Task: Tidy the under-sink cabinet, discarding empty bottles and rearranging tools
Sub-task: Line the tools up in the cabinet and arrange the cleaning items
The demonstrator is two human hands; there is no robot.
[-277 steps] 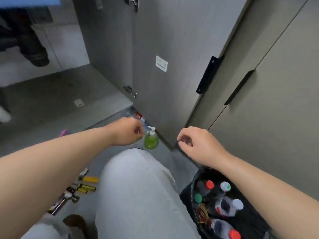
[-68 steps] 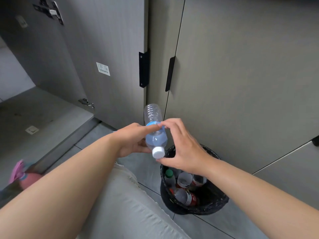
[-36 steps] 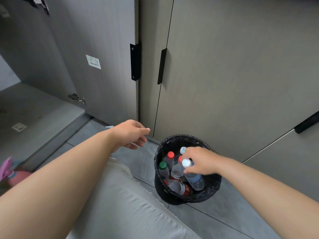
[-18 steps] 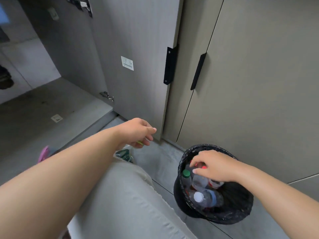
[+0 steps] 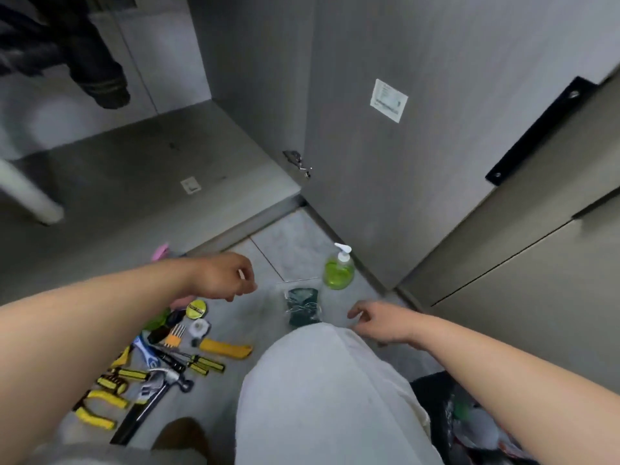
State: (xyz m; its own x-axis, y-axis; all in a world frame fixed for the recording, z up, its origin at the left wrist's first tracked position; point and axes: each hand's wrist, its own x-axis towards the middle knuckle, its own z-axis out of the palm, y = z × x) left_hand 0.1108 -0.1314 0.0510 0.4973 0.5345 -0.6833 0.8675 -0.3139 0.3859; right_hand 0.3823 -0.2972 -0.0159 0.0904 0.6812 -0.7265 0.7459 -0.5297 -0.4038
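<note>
Hovering loose and empty, the left hand (image 5: 223,276) and right hand (image 5: 379,322) flank a dark packet (image 5: 303,307) and green pump bottle (image 5: 339,271), probably choosing the next pick. Tools (image 5: 204,362) lie spread near left for sorting; the bin (image 5: 432,391) sits near right, within reach; the cabinet (image 5: 134,169) gapes far left.

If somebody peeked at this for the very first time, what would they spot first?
Probably the bright green soap bottle with a white pump, standing on the grey floor beside the open cabinet door. Then the jumble of yellow-and-black hand tools on the floor at lower left. The left hand and right hand hover above the floor, holding nothing.
</note>
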